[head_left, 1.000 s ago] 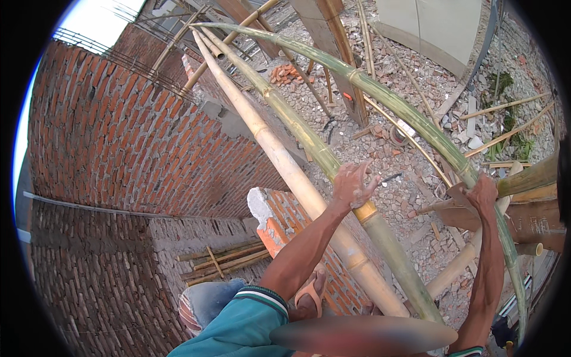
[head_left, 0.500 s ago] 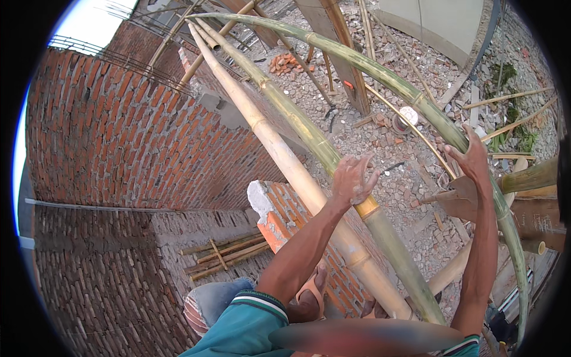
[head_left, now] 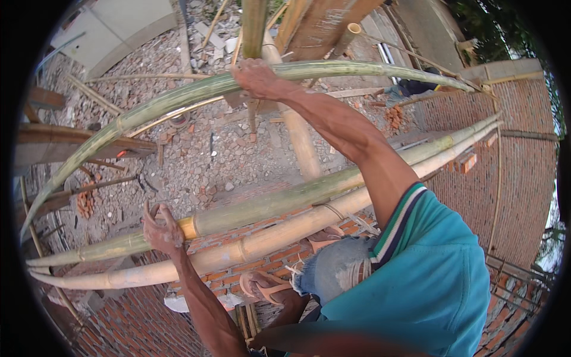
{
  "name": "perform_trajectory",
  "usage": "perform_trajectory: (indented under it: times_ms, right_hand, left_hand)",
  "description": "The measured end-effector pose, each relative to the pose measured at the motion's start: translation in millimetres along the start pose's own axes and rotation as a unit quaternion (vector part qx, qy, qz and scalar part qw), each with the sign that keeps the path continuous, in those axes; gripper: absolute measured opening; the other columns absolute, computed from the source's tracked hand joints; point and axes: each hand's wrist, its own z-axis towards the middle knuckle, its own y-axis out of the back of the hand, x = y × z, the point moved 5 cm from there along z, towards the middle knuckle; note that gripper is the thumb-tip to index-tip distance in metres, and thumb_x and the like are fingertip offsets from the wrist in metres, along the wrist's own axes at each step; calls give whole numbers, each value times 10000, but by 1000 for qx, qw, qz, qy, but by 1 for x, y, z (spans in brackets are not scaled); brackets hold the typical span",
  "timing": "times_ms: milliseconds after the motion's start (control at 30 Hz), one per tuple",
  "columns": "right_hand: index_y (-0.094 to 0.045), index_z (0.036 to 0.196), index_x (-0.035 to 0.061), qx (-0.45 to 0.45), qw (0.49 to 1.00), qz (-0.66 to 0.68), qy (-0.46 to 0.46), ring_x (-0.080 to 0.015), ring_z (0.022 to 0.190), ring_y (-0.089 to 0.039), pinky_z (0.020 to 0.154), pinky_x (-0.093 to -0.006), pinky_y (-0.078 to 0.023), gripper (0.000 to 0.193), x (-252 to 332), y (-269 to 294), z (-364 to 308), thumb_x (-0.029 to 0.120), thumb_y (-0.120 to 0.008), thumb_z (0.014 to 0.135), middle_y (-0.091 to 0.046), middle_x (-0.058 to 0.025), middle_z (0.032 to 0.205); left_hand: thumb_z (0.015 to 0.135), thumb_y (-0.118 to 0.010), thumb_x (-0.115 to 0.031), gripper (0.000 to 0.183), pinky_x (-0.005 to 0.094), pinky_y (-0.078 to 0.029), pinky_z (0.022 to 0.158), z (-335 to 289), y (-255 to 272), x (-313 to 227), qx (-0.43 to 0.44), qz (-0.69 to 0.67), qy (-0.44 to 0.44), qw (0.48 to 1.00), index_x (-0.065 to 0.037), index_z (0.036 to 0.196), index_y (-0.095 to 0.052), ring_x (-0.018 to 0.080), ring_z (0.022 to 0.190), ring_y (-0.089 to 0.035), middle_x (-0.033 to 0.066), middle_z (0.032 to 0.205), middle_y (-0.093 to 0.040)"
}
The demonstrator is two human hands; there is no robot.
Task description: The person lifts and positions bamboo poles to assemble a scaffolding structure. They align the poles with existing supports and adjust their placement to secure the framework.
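Note:
My left hand (head_left: 159,229) is closed around a thick green bamboo pole (head_left: 285,202), right beside a yellowish band on it. A pale tan bamboo pole (head_left: 267,244) lies directly under and against that one. My right hand (head_left: 254,77), arm stretched forward, grips a thinner green bamboo pole (head_left: 148,107) that arcs across the upper part of the view. My sandalled feet (head_left: 264,285) stand on the top of a red brick wall (head_left: 238,265), below the two thick poles.
Far below lies ground strewn with brick rubble (head_left: 208,149). A tan upright bamboo post (head_left: 297,140) rises between the poles. Wooden planks (head_left: 71,140) stick out at the left. Another brick wall (head_left: 523,149) runs along the right.
The view has swung round, so the brick wall has gone from left to right. Both hands keep their holds; my right hand sits further along the arcing pole.

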Motion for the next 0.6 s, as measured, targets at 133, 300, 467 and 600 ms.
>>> perform_trajectory:
  times_ms: [133, 300, 467, 600]
  right_hand:
    - [-615, 1077, 2, -27, 995, -82, -51, -345, 924, -674, 778, -522, -485, 287, 18, -3, 6, 193, -626, 864, -658, -194, 978]
    - [-602, 1171, -1, -94, 989, -99, -56, -371, 1050, -612, 842, -492, -458, 434, 26, 0, 7, 228, -694, 814, -614, -215, 1073]
    - [-570, 1279, 81, -124, 989, 56, -56, -363, 1233, -476, 1028, -517, -366, 793, 3, 28, -50, 449, -880, 648, -523, -158, 1258]
    - [-567, 1263, 90, -228, 959, -49, -162, -353, 1278, -460, 1101, -545, -325, 744, -58, 54, -136, 427, -878, 678, -545, -155, 1264]
  left_hand:
    - [996, -585, -460, 526, 426, -509, 880, 2, -8, 19, 37, 14, 31, 999, -140, 1413, -570, 277, 1020, -701, 40, 1132, -753]
    - [1014, -550, -470, 519, 423, -521, 855, 3, -13, 33, 46, 49, 18, 998, -148, 1422, -564, 258, 1032, -704, 36, 1157, -750]
    - [1022, -532, -478, 517, 390, -553, 834, 2, -10, 26, 57, 48, 23, 997, -149, 1419, -574, 238, 1021, -718, 41, 1179, -745]
    - [1019, -527, -500, 549, 358, -575, 783, 2, -9, 25, 76, 20, 70, 994, -140, 1433, -562, 217, 1010, -727, 58, 1184, -743]
